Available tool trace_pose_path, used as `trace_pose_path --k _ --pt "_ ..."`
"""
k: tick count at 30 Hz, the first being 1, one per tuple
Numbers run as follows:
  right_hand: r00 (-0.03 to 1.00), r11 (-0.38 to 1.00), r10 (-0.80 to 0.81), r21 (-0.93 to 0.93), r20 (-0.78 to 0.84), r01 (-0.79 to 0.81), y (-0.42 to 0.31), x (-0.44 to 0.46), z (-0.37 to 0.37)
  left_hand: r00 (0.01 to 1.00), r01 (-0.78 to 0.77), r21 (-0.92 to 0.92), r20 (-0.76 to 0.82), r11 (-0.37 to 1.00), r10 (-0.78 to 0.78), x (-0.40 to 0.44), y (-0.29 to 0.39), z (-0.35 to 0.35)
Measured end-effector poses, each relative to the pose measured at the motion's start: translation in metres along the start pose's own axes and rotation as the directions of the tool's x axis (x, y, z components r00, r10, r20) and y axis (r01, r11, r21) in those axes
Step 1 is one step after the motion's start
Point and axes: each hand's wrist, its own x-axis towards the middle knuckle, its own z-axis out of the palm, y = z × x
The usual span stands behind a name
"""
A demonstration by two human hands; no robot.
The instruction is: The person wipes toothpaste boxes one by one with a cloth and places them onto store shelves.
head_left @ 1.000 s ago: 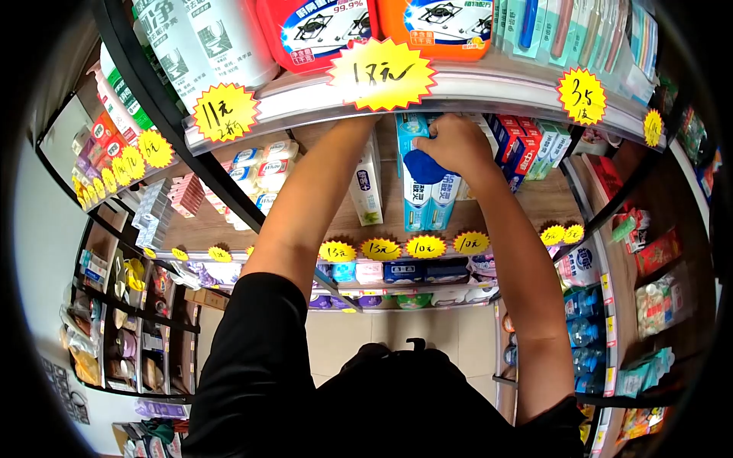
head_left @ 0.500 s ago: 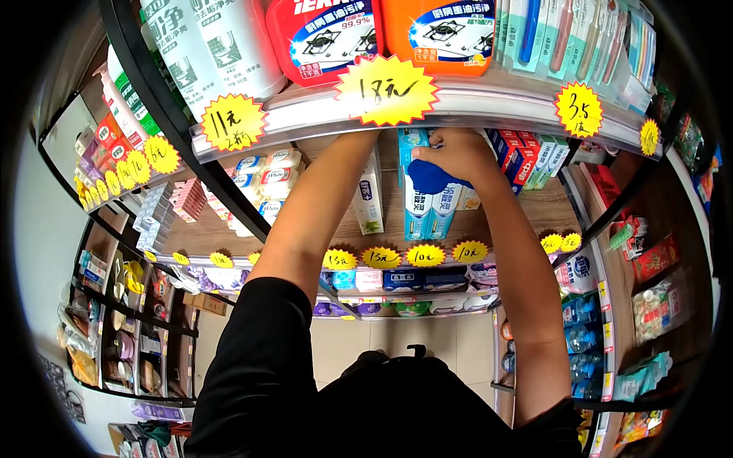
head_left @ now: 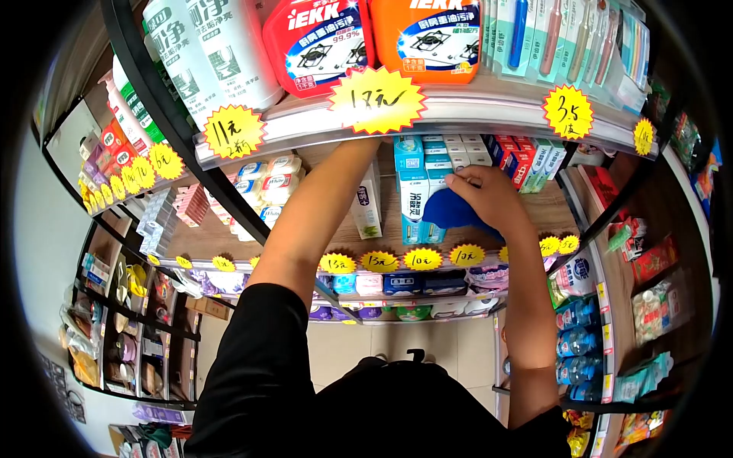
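Observation:
My right hand (head_left: 489,197) is closed on a blue cloth (head_left: 456,211), which hangs over the front of light-blue toothpaste boxes (head_left: 412,195) stacked on the middle shelf. My left forearm reaches under the upper shelf, and the hand itself is hidden behind the shelf edge (head_left: 305,126). Beside that forearm a white and dark upright box (head_left: 368,202) stands on the wooden shelf (head_left: 298,237). Red boxes (head_left: 523,164) and white-green boxes (head_left: 547,162) are to the right of my right hand.
Red (head_left: 319,53) and orange (head_left: 427,46) cleaner bottles stand on the upper shelf, with packaged toothbrushes (head_left: 551,42) at right. Yellow price tags (head_left: 378,99) line its edge. A black post (head_left: 164,99) slants down at left. White soap packs (head_left: 267,187) lie left of my left forearm.
My right hand and the cloth have moved down and right from the top of the light-blue boxes, uncovering more of their tops. The view has shifted slightly, showing more of the upper bottles.

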Motion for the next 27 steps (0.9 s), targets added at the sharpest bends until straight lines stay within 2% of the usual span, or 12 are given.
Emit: trace_pose_path --k 7,11,13,17,22,25,27 --pt "0.999 0.975 0.036 0.220 0.020 -0.039 0.007 -0.031 0.003 0.997 0.024 0.058 -0.072 0.998 -0.020 -0.009 -0.011 0.005" --pt "1.000 0.979 0.030 0.203 0.005 -0.031 0.005 -0.034 0.000 0.994 0.033 0.084 -0.109 0.996 -0.023 -0.010 -0.013 0.006" --pt "0.999 0.964 0.019 0.264 0.030 -0.027 0.012 -0.035 0.001 0.991 0.039 0.094 -0.129 0.995 -0.026 -0.012 -0.015 0.006" --pt "0.996 0.968 0.029 0.247 0.089 -0.050 0.016 -0.040 -0.001 0.985 0.048 0.118 -0.172 0.992 -0.027 -0.013 -0.016 0.003" --pt "0.992 0.939 0.031 0.336 0.123 -0.071 0.026 -0.054 0.002 0.971 0.052 0.160 -0.239 0.986 -0.013 -0.022 -0.019 -0.003" --pt "0.987 0.922 0.007 0.382 0.162 -0.069 0.024 -0.069 0.008 0.954 0.011 0.182 -0.297 0.983 0.044 -0.054 -0.026 -0.005" --pt "0.977 0.875 0.037 0.466 0.210 -0.134 0.010 -0.082 0.016 0.964 -0.012 0.085 -0.262 0.996 0.034 -0.121 0.005 0.001"
